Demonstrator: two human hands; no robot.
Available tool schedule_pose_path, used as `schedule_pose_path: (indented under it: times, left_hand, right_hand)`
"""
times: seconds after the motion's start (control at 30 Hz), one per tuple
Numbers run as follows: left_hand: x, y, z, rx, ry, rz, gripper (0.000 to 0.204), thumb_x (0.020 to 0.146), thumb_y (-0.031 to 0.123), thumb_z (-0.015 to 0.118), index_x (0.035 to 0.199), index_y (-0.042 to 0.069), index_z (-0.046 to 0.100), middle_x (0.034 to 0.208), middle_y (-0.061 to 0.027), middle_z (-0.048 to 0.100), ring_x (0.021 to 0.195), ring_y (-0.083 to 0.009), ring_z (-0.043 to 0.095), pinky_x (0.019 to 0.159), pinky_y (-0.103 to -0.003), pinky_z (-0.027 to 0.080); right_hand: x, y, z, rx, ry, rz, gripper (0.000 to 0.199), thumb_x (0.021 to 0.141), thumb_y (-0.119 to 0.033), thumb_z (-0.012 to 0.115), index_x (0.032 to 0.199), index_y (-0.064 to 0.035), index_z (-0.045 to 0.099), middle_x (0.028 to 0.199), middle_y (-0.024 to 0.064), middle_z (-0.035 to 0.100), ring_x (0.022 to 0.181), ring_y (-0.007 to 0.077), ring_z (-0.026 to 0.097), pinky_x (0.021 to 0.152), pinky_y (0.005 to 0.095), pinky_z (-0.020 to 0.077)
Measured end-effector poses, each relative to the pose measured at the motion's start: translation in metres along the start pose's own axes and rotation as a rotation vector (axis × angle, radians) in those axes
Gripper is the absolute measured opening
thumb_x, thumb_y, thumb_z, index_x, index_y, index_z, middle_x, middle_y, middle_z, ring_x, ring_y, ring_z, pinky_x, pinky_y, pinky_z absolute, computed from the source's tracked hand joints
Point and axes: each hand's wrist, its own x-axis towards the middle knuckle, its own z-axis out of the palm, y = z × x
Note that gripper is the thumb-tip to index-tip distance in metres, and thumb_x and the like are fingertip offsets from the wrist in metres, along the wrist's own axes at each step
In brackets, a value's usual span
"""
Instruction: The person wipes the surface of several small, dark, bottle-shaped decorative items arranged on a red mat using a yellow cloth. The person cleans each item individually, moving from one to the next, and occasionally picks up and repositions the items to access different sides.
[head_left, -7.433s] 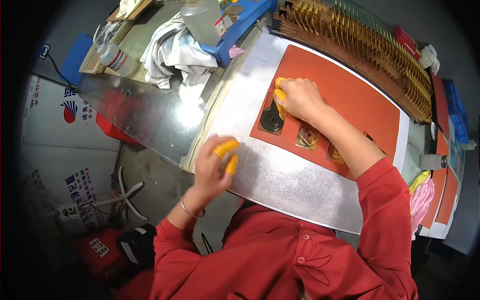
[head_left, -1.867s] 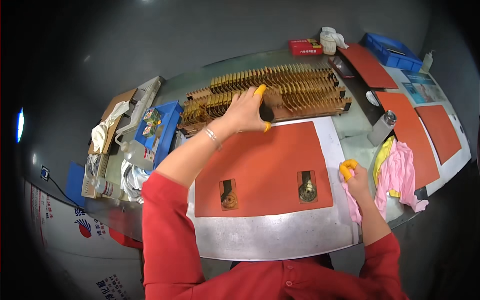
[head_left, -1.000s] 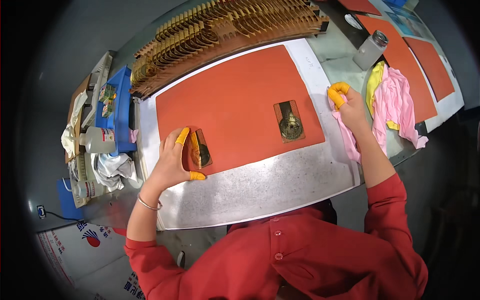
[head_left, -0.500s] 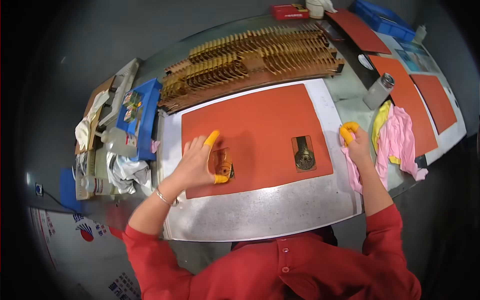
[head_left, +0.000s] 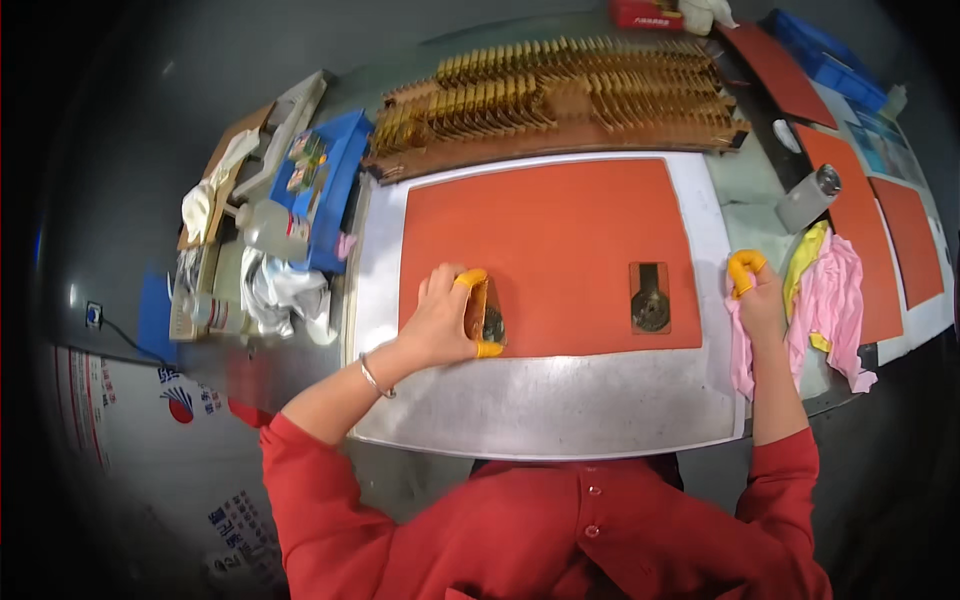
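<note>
My left hand (head_left: 437,318) has its yellow-capped thumb and forefinger closed on the opposite ends of a small coppery plate (head_left: 493,322) with a dark pattern, at the left of an orange-red mat (head_left: 550,240). The hand covers part of that plate. A similar rectangular plate (head_left: 651,300), bearing a dark round design and a dark strip, lies flat near the mat's right edge. Beyond the mat's right side, my right hand (head_left: 763,305) is closed, its fingers in yellow finger cots, gripping a pink cloth (head_left: 741,352) that hangs down beside the wrist.
A long rack (head_left: 560,105) of upright coppery plates stands behind the mat. Leftward are a blue tray (head_left: 345,180), a plastic bottle (head_left: 272,228) and a grey-white cloth (head_left: 283,295). On the right stand a silver-capped bottle (head_left: 808,200) and a pink-and-yellow cloth pile (head_left: 835,295).
The view has shifted, so the table sits further right. My left forefinger has come down from being raised, closing onto the plate's far end. My right hand stays beside the mat with the cloth.
</note>
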Motion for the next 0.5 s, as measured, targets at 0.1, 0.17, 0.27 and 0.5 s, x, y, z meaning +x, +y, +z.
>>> schedule_pose_path:
  times: [0.1, 0.17, 0.27, 0.5]
  left_hand:
    - [-0.003, 0.005, -0.005, 0.016, 0.035, 0.084, 0.082, 0.056, 0.033, 0.080, 0.120, -0.003, 0.043, 0.108, -0.0182, 0.046, 0.097, -0.0326, 0.047, 0.085, -0.038, 0.040]
    - [-0.002, 0.014, -0.014, 0.163, 0.023, 0.151, 0.085, 0.057, 0.034, 0.079, 0.122, -0.004, 0.041, 0.105, -0.0190, 0.050, 0.094, -0.0332, 0.051, 0.082, -0.038, 0.043]
    - [-0.001, 0.018, -0.019, 0.206, 0.027, 0.267, 0.083, 0.060, 0.035, 0.076, 0.122, -0.008, 0.041, 0.102, -0.0199, 0.055, 0.090, -0.0321, 0.054, 0.084, -0.039, 0.044]
    - [0.051, 0.030, -0.050, 0.073, 0.216, 0.308, 0.076, 0.062, 0.026, 0.073, 0.124, -0.005, 0.040, 0.086, -0.0114, 0.060, 0.073, -0.0260, 0.058, 0.073, -0.038, 0.045]
  right_hand:
    - [0.001, -0.005, 0.005, 0.013, 0.006, 0.001, 0.007, 0.087, -0.008, 0.059, 0.084, -0.0019, 0.058, 0.064, -0.0020, 0.052, 0.056, 0.0045, 0.044, 0.051, 0.0199, 0.0351]
    - [0.002, 0.000, 0.003, 0.021, -0.012, -0.018, 0.006, 0.087, -0.008, 0.058, 0.084, -0.0016, 0.058, 0.065, -0.0019, 0.052, 0.056, 0.0048, 0.045, 0.051, 0.0202, 0.0358]
    - [0.001, -0.001, 0.001, 0.000, -0.021, -0.028, 0.007, 0.087, -0.007, 0.057, 0.083, -0.0010, 0.058, 0.065, -0.0009, 0.053, 0.057, 0.0056, 0.046, 0.052, 0.0208, 0.0375]
    - [0.002, 0.005, -0.002, 0.023, -0.034, -0.036, 0.008, 0.086, -0.008, 0.058, 0.083, -0.0003, 0.059, 0.065, -0.0003, 0.055, 0.058, 0.0060, 0.049, 0.053, 0.0215, 0.0398]
